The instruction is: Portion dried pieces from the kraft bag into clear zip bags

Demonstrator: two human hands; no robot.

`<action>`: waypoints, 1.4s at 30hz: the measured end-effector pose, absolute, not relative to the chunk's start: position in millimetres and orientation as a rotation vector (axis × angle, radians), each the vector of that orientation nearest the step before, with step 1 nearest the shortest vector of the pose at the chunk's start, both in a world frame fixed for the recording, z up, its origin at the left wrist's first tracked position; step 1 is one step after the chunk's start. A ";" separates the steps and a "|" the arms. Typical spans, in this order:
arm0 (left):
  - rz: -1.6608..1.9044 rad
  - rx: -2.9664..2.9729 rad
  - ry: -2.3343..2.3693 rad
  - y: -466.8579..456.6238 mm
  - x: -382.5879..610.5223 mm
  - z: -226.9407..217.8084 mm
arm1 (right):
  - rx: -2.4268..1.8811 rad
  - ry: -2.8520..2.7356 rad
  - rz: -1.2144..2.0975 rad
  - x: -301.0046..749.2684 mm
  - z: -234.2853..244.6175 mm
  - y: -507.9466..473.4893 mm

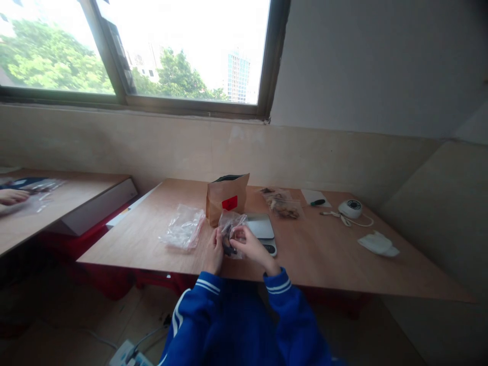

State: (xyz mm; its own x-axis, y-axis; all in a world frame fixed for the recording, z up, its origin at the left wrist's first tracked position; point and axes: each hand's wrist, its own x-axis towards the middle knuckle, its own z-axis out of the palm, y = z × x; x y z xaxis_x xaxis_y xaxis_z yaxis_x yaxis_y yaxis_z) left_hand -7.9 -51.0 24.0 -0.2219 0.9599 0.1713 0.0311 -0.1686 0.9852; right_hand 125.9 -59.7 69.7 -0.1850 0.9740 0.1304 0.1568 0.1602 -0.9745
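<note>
Between my two hands is a clear plastic bag (233,219) with dark pieces in its lower part. My left hand (215,250) is closed on the bag's left side. My right hand (249,245) pinches the bag from the right, near its opening; its fingertips cover part of the contents. Just behind stands a brown paper pouch (224,195) with a red label, its top open. A flat kitchen scale (262,227) lies right of the bag, partly behind my right hand. To the left rests a pile of clear plastic bags (185,227).
Filled clear bags (284,206) lie behind the scale. Farther right are a screwdriver (317,202) on white paper, a white dome camera (349,208) with cables and a crumpled white tissue (378,244). At far left, another person's hand (13,196) works at a neighbouring table.
</note>
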 end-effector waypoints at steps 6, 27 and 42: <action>1.398 1.361 1.318 -17.2 -9.5 15.0 | -1.277 -1.581 0.988 124.8 63.8 -19.1; 1.343 1.399 1.369 -25.6 -13.8 15.3 | -1.199 -1.630 1.085 119.8 50.9 -10.4; 1.385 1.131 1.235 -26.9 -17.9 11.6 | -1.190 -1.518 1.064 131.5 66.1 -36.8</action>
